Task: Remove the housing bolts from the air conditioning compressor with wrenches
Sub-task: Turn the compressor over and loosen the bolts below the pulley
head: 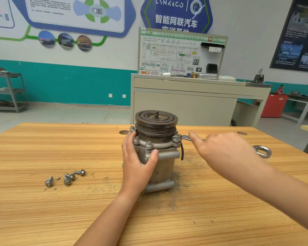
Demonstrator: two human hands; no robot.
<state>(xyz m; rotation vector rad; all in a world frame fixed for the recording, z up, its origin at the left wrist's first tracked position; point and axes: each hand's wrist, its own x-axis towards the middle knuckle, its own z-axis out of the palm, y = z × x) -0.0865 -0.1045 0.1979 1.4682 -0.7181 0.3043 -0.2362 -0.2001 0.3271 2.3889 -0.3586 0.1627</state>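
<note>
The air conditioning compressor (163, 166) stands upright on the wooden table (60, 210), its dark grooved pulley (156, 119) on top. Several housing bolts still sit in the flange, such as one bolt (148, 143) at the front. My left hand (137, 160) grips the left side of the housing, thumb across the front. A silver combination wrench (185, 138) has its open end on the right flange bolt (175, 138), and its ring end (262, 151) sticks out past my right hand (226, 151), which holds the wrench shaft with the index finger stretched along it.
Several removed bolts (68, 177) lie loose on the table left of the compressor. Dark grit marks the wood around the base. Behind the table stand a beige training cabinet (185, 103), a grey shelf trolley (7, 91) at the left, and a red box (274, 105).
</note>
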